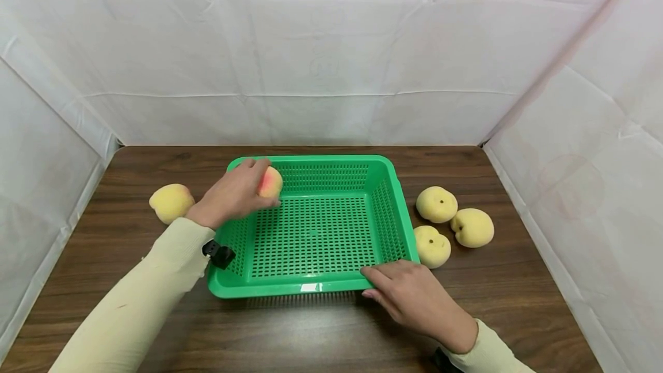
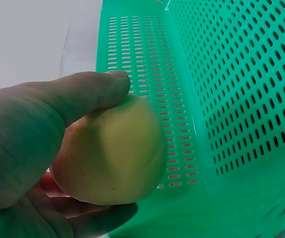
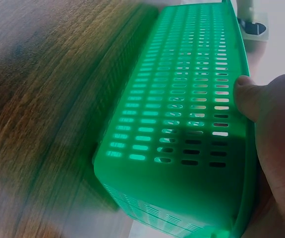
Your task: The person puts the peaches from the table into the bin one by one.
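A peach (image 1: pixel 270 183), yellow with a red blush, is held in my left hand (image 1: pixel 238 191) over the left end of a green plastic basket (image 1: pixel 311 284). In the left wrist view my thumb lies on top of the peach (image 2: pixel 122 153) and the fingers curl beneath it, inside the basket walls. My right hand (image 1: pixel 411 298) grips the basket's front rim near its right corner. The right wrist view shows the thumb (image 3: pixel 249 96) on the rim and the slotted outer wall (image 3: pixel 177 114); the other fingers are mostly hidden there.
One peach (image 1: pixel 172 202) lies on the dark wooden table (image 1: pixel 311 338) left of the basket. To the right are three more: a rear peach (image 1: pixel 437 204), an outer peach (image 1: pixel 473 227) and a peach (image 1: pixel 432 246) close against the basket. White sheeting (image 1: pixel 321 62) walls the back and sides.
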Motion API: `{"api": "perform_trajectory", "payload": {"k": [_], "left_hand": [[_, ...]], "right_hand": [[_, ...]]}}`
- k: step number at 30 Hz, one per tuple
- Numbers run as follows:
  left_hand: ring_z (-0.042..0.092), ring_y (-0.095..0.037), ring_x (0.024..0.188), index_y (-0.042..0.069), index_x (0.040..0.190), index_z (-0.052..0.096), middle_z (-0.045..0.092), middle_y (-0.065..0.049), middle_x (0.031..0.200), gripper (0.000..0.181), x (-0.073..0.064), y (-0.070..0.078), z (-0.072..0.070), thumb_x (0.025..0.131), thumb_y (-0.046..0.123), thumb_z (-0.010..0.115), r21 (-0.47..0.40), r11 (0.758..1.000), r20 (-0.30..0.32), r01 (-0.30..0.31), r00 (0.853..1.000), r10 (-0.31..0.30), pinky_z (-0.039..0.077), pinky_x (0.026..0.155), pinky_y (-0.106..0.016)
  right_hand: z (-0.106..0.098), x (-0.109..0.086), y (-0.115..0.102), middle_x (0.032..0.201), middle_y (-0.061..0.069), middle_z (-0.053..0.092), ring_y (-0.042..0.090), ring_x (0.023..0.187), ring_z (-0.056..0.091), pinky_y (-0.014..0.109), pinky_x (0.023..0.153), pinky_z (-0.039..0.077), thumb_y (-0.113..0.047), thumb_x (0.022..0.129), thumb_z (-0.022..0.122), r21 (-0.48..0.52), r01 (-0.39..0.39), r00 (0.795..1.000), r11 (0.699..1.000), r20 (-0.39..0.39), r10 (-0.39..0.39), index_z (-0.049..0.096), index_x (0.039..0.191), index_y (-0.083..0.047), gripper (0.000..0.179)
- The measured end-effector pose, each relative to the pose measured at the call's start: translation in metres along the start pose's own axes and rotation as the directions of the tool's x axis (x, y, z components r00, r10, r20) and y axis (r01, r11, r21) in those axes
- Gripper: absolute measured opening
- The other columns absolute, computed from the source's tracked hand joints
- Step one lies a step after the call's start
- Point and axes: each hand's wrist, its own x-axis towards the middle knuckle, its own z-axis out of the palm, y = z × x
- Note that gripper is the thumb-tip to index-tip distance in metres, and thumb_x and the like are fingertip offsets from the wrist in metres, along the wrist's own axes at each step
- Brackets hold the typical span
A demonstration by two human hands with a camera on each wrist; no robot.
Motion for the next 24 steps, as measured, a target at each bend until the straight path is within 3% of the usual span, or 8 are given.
{"api": "perform_trajectory", "payload": {"k": [13, 24], "left_hand": [[0.060, -0.038, 0.123, -0.001, 0.151, 0.041, 0.054, -0.025, 0.143, 0.079, 0.0045, 0.0020, 0.0067, 0.091, 0.033, 0.079, 0.004, 1.000, 0.027, -0.006, 1.000, 0.006, 0.053, 0.098, -0.054], [0.061, -0.040, 0.122, -0.002, 0.156, 0.037, 0.050, -0.029, 0.148, 0.088, 0.0054, 0.0060, 0.0098, 0.089, 0.033, 0.083, 0.033, 0.999, 0.049, 0.006, 0.999, -0.008, 0.054, 0.099, -0.055]], "right_hand": [[0.0007, -0.0006, 0.0000, 0.097, -0.005, 0.076, 0.012, 0.085, 0.074, 0.034, 0.073, 0.061, -0.044, 0.107, 0.055, -0.004, 0.002, 1.000, 1.000, -0.010, -0.002, 0.069, 0.118, -0.013, 0.036], [0.0009, 0.0002, 0.0001, 0.098, -0.004, 0.076, 0.013, 0.086, 0.075, 0.035, 0.073, 0.061, -0.047, 0.110, 0.046, -0.003, 0.000, 1.000, 1.000, -0.011, 0.000, 0.070, 0.118, -0.013, 0.043]]}}
